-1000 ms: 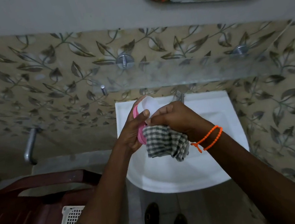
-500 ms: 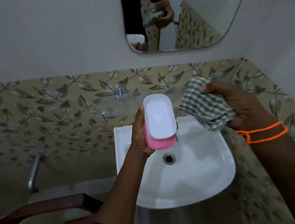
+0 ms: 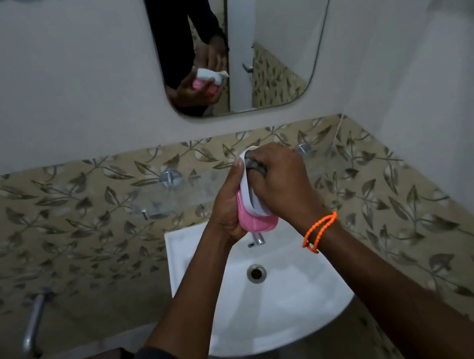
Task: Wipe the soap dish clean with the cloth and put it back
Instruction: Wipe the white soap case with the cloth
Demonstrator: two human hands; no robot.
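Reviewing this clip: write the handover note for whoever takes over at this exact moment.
Left hand grips the soap dish, tilted on edge, above the sink.
Right hand presses the cloth into the dish's white inner tray; only a little of the cloth shows.
Done: dish is off its place, wiping is under way.
Left: finish wiping, then put the dish back; the glass shelf looks the likely spot.

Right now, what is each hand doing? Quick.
Left hand: grips the soap dish, tilted on edge above the sink.
Right hand: fingers curled on the cloth, pressing it into the dish.
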